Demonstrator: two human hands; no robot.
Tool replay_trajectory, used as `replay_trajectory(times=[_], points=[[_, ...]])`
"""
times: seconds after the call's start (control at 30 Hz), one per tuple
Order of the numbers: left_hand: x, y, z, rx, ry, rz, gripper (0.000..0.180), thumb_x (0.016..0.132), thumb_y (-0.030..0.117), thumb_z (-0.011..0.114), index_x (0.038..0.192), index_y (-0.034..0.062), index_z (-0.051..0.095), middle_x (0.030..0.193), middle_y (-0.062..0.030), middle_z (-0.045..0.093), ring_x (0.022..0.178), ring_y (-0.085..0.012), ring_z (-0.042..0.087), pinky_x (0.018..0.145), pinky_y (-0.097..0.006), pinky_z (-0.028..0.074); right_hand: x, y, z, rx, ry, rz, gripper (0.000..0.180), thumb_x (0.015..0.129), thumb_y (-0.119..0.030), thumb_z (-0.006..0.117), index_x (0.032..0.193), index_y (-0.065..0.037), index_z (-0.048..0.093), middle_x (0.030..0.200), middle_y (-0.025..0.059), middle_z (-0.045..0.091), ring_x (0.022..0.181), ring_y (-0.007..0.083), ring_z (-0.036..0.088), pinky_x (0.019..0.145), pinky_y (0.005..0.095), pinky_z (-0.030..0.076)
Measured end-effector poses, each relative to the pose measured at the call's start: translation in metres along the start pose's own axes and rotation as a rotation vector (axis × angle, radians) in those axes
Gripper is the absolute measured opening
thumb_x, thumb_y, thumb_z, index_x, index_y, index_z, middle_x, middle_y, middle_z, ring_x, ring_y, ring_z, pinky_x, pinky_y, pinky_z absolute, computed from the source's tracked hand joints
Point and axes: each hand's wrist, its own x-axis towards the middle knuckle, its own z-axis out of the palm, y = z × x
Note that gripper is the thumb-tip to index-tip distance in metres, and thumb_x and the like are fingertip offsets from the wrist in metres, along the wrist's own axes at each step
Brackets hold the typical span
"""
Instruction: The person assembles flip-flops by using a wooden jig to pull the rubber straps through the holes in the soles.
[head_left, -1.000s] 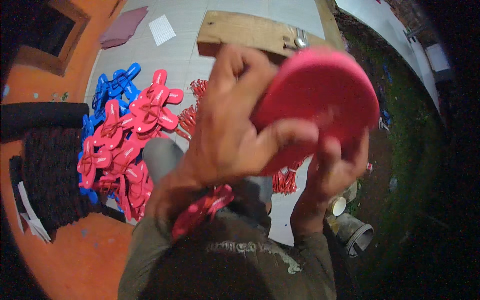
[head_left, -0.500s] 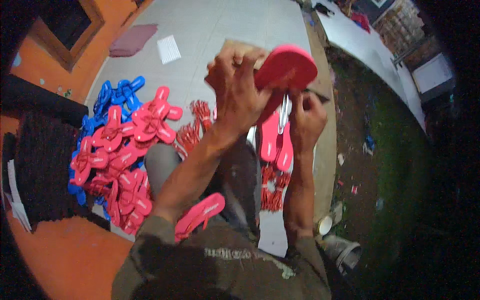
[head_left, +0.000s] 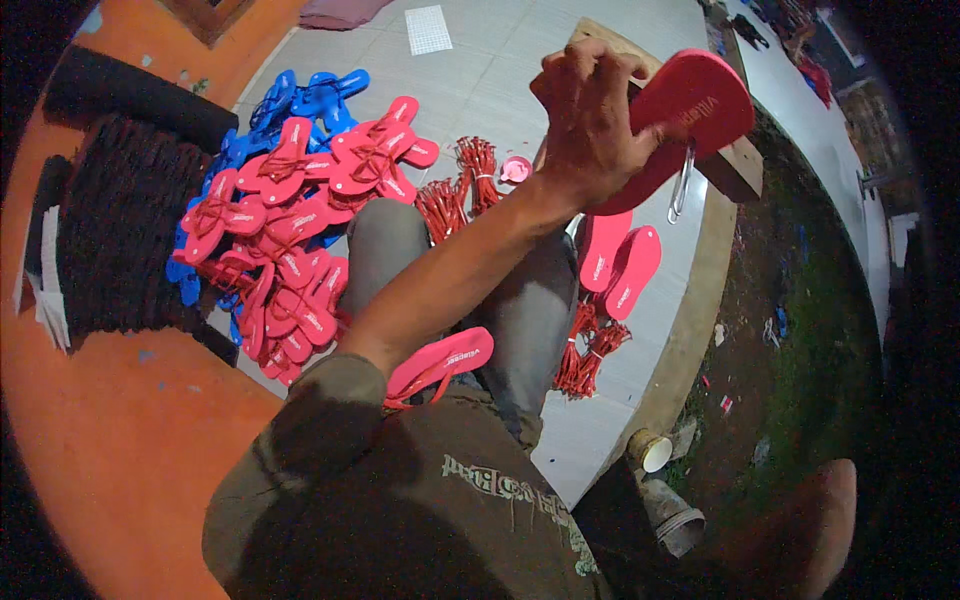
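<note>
The pink sole (head_left: 705,95) is tilted up in front of the block (head_left: 738,170), a metal pin (head_left: 684,180) against it. The left hand (head_left: 592,125) clamps its fingers on one edge, seemingly leaving the pin accessible. The right hand (head_left: 835,515) is dim, far nearer than the block; I cannot tell its fingers' state. Left of the block, straps (head_left: 477,160) are tied, probably for order. Nearer than it sit a tin (head_left: 640,444) and bucket (head_left: 672,512), contents unclear.

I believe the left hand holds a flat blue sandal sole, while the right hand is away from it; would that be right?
No, the head view shows the flat sandal sole in the left hand is pink, not blue; the right hand is away from it.
</note>
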Motion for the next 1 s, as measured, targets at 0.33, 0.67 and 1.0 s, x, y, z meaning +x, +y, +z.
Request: replay_trajectory(times=[0.33,0.67,1.0], points=[[0.006,-0.009,0.004,0.0,-0.02,0.005,0.053,0.053,0.033,0.077,0.095,0.0128,0.05,0.101,-0.0099,0.036,0.097,-0.0287,0.034,0.08,-0.042,0.026,-0.018,0.007,-0.015,-0.008,0.045,0.067,0.023,0.081,-0.027,0.059,0.087,-0.005,0.059,0.076,0.0042,0.059,0.068,0.0118,0.056,0.057,0.027,0.044],[0.008,-0.008,-0.007,0.058,-0.052,-0.031,0.047,0.056,0.03,0.076,0.093,0.0121,0.052,0.101,-0.0098,0.037,0.095,-0.0287,0.036,0.081,-0.042,0.027,-0.018,0.025,-0.018,0.024,0.079,0.068,0.026,0.081,-0.028,0.059,0.094,-0.005,0.057,0.082,0.0052,0.058,0.073,0.0131,0.056,0.061,0.0282,0.045],[0.007,-0.004,-0.013,0.056,-0.081,-0.023,0.046,0.057,0.031,0.076,0.09,0.0091,0.053,0.102,-0.0096,0.04,0.096,-0.028,0.036,0.081,-0.042,0.026,-0.016,0.022,-0.02,0.044,0.148,0.026,0.031,0.08,-0.029,0.059,0.101,-0.006,0.055,0.088,0.0062,0.057,0.078,0.0144,0.056,0.065,0.0294,0.046]])
